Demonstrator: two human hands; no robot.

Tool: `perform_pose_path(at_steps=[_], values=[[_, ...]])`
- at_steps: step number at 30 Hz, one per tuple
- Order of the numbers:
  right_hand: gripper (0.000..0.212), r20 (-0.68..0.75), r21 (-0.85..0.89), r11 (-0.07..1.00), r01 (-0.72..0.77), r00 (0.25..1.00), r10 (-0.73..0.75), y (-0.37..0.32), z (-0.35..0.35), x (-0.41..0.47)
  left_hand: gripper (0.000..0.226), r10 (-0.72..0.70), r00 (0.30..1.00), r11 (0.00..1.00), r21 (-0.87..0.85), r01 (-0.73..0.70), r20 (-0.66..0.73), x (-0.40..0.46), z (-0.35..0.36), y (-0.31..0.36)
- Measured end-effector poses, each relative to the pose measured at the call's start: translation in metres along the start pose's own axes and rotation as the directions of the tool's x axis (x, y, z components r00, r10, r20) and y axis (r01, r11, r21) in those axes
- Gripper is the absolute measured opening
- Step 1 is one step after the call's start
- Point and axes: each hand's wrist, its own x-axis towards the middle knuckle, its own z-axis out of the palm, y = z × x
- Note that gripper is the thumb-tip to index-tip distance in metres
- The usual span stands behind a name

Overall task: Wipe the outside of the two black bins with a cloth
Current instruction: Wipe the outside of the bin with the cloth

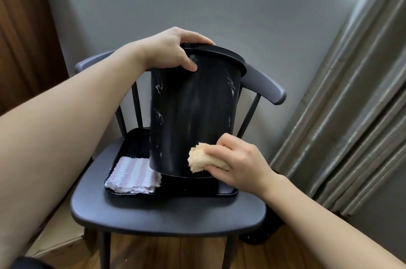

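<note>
While right-hand fingers (214, 154) clench a bunched beige cloth (201, 160) against the lower wall of the black bin (189, 114), the left hand (173, 51) grips the rim, thumb on the wall; bin held tilted over a black tray (226, 190) on a dark chair (167, 213). Advised: long overlapping strokes, firm rim hold, turning the bin to reach pale streaks. Striped cloth (133, 175) spare in tray
</note>
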Motion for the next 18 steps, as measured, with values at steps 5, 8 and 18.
perform_pose_path(at_steps=[5,8,18], values=[[0.022,-0.170,-0.064,0.988,-0.140,0.977,0.127,0.007,-0.008,0.024,0.064,-0.010,1.000,1.000,-0.019,0.010,-0.006,-0.001,-0.001,-0.001],[0.025,-0.213,-0.025,0.980,-0.196,0.959,0.187,0.006,-0.004,0.028,0.064,-0.010,1.000,1.000,-0.028,0.010,-0.004,-0.001,0.000,-0.002],[0.022,-0.013,-0.086,0.995,0.052,0.998,-0.053,0.001,0.001,0.005,0.063,-0.010,1.000,1.000,-0.019,0.010,0.002,-0.001,0.001,0.004]])
